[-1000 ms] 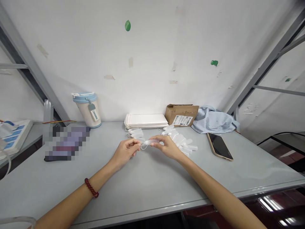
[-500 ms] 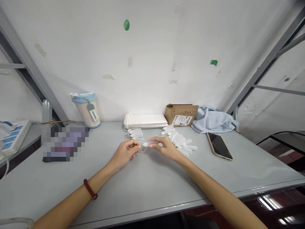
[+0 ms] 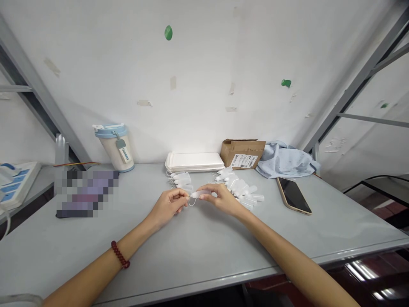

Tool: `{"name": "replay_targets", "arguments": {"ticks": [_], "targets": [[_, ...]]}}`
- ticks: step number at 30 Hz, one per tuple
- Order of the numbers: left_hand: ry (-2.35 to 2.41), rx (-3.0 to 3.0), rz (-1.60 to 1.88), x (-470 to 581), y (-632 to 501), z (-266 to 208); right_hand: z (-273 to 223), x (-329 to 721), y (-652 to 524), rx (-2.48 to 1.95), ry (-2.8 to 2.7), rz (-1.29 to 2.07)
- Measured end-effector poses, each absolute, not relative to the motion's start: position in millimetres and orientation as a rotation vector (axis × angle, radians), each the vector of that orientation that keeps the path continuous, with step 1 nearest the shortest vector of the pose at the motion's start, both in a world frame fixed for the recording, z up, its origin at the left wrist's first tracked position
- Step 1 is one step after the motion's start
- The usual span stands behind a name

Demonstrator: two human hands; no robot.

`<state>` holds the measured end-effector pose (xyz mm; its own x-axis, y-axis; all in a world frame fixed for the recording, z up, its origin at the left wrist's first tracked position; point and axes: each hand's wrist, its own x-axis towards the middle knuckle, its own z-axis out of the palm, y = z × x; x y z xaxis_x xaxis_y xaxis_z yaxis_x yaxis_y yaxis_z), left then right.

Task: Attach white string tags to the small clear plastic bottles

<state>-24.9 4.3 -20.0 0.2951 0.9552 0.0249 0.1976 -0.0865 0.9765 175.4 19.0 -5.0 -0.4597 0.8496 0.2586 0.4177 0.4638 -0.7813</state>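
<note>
Head view: the bare left hand [image 3: 166,207] had its fingertips pinched together, on what I couldn't tell; just rightward, the bare right hand [image 3: 223,199] gripped a small translucent-white plastic bottle [image 3: 198,194], long axis sideways, nozzle toward the left. Similar bottles [image 3: 240,187] lay beyond.

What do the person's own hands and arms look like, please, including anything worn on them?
The left hand and right hand are gloveless, and no sleeves show on the forearms. A dark red, beaded-looking bracelet circles the left wrist; no band shows on the right wrist.
</note>
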Motion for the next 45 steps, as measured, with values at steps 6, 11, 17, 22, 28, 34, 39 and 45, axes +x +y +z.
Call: {"name": "replay_targets", "arguments": {"ticks": [6, 11, 17, 22, 28, 34, 39, 45], "targets": [[1.103, 1.535, 0.908, -25.1, 4.8, -20.5, -6.0, 176.1, 19.1, -1.039, -2.070, 0.865], [1.092, 1.545, 0.887, -25.5, 5.4, -21.2, -6.0, 174.9, 18.6, -1.042, -2.077, 0.850], [1.016, 1.620, 0.796, -19.4, 2.6, -21.9, -0.3, 168.5, 11.3, -0.972, -2.110, 0.918], [1.012, 1.579, 0.827, -19.9, 2.6, -16.8, 3.9, 170.1, 11.9, -0.997, -2.084, 0.876], [1.027, 1.539, 0.871, -21.3, 2.7, -13.4, 2.4, 174.7, 17.8, -1.021, -2.051, 0.844], [1.091, 1.565, 0.936, -23.7, 5.7, -13.3, 3.9, 177.6, 20.8, -1.072, -2.004, 0.834], [1.116, 1.569, 0.922, -24.2, 3.0, -13.1, -2.7, 176.5, 19.9, -1.043, -2.032, 0.844], [1.137, 1.615, 0.867, -22.9, -1.5, -18.2, -15.4, 174.9, 20.5, -1.027, -2.035, 0.862]]}}
